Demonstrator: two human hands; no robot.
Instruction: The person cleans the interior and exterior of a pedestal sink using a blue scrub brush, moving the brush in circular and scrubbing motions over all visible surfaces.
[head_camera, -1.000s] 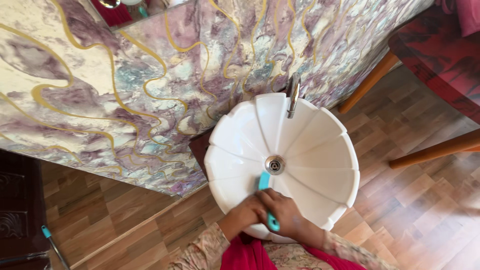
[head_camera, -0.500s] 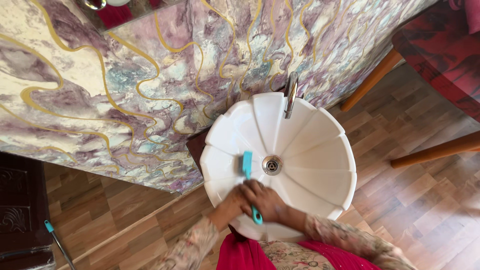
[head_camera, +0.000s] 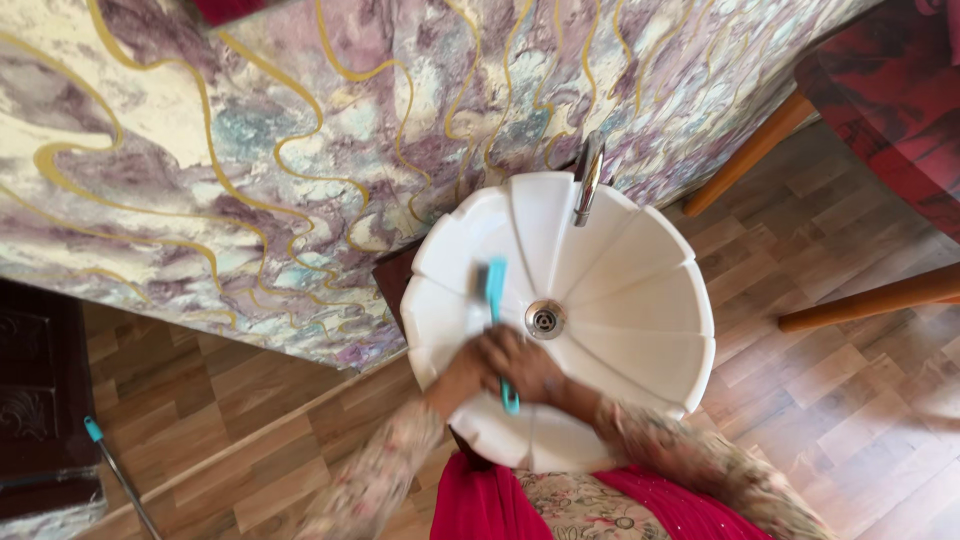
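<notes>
At far left, a dark carved wooden cabinet (head_camera: 40, 400) stands on the wood-plank floor (head_camera: 250, 420), with a grey pole tipped in teal (head_camera: 110, 470) leaning beside it. Above and to the right runs a marbled wall panel (head_camera: 250, 180) in purple, cream and teal with gold veins.

At centre, a white fluted basin (head_camera: 640, 300) sits against that panel; a chrome tap (head_camera: 588, 180) overhangs its far rim and a metal drain (head_camera: 545, 319) lies at its middle.

The left hand (head_camera: 470, 365) and the right hand (head_camera: 530, 372) are together over the basin's near-left side, both blurred. Their grip is closed around the handle of a teal brush (head_camera: 496, 290): the brush head rests against the inner basin wall just left of the drain, the handle end showing below the fingers. Which hand carries more of the handle cannot be told. Floral-patterned sleeves (head_camera: 680, 460) and a red garment (head_camera: 480, 500) fill the lower edge.

At right, orange-brown wooden legs (head_camera: 860, 300) and a dark red patterned seat (head_camera: 890, 100) stand well apart from the basin.
</notes>
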